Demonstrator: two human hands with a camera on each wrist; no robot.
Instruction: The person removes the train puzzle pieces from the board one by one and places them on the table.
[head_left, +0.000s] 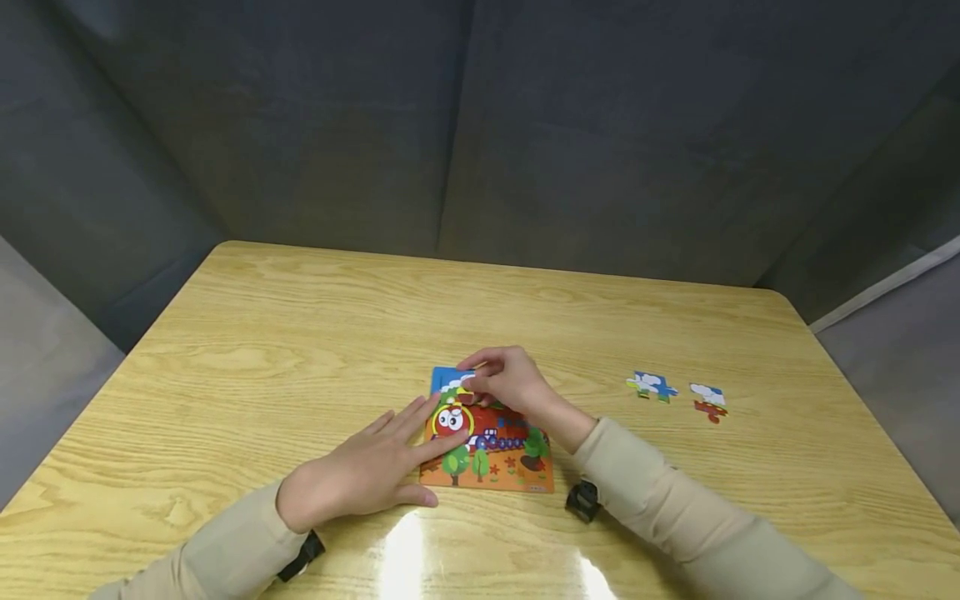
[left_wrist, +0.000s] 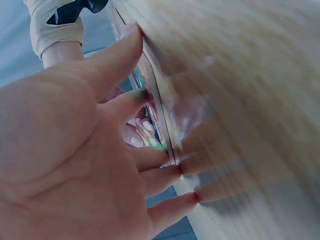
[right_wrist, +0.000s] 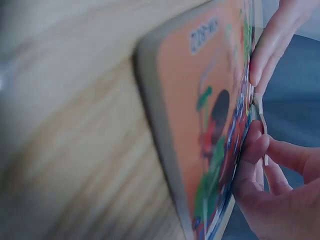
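Observation:
A jigsaw puzzle (head_left: 495, 475) with a red train, trees and an orange ground lies flat near the table's front. My left hand (head_left: 360, 479) rests at its left side, fingers straight, the index fingertip (head_left: 459, 437) on the picture. In the left wrist view the palm (left_wrist: 65, 160) and spread fingers reach the board's edge. My right hand (head_left: 513, 385) is over the puzzle's top part and pinches a puzzle piece (right_wrist: 262, 122) between thumb and fingers. That piece stands tilted against the board in the right wrist view; its printed face is mostly hidden.
Two loose puzzle pieces lie to the right on the wooden table (head_left: 315, 333): a blue and white one (head_left: 651, 385) and one with white cloud and red (head_left: 708, 400). Dark curtains (head_left: 450, 125) stand behind the table. Black wrist devices (head_left: 583, 500) sit under both forearms.

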